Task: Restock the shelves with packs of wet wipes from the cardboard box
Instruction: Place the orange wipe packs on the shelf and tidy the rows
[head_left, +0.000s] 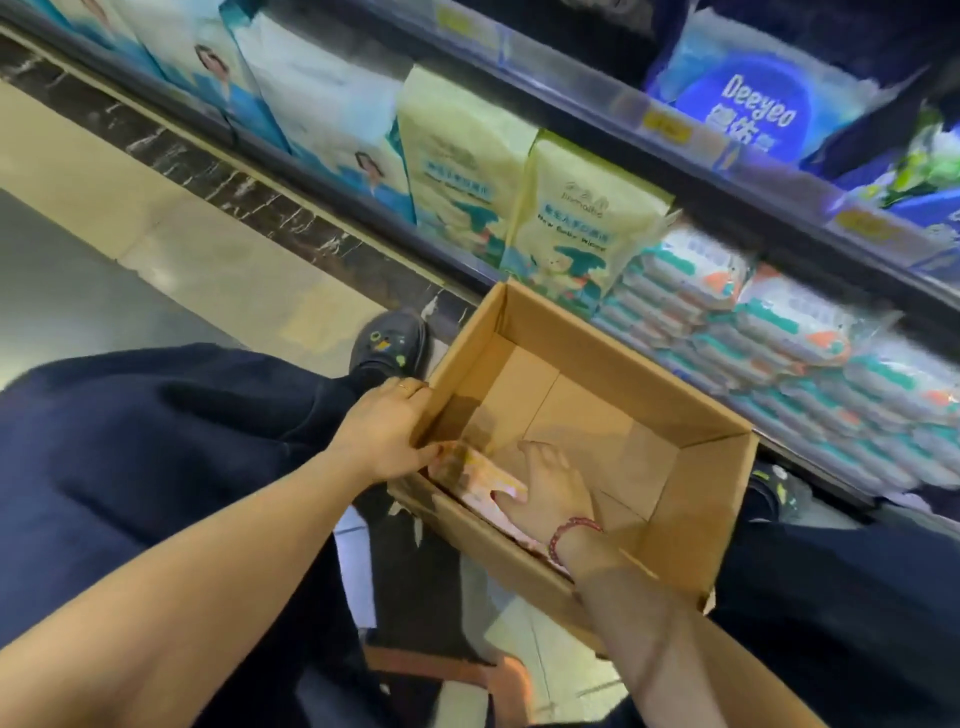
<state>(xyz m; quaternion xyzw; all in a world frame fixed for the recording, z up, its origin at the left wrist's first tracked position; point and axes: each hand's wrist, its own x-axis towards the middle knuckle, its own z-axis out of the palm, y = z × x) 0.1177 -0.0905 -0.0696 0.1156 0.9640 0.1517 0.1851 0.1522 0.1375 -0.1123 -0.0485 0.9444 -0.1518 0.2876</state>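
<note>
The left hand (384, 434) is gripping the cardboard box (691, 499) by its near-left rim, fingers curled. Inside, the right hand (553, 491) is closing on a pink wipes pack (480, 475) against the near wall; the remaining box floor is lying bare. Stocked shelves (587, 111) are crowding the box's far side.

You see even indoor light, motion blur across the shelf packs (753, 322), and soft shadow inside the cardboard box (696, 499).
</note>
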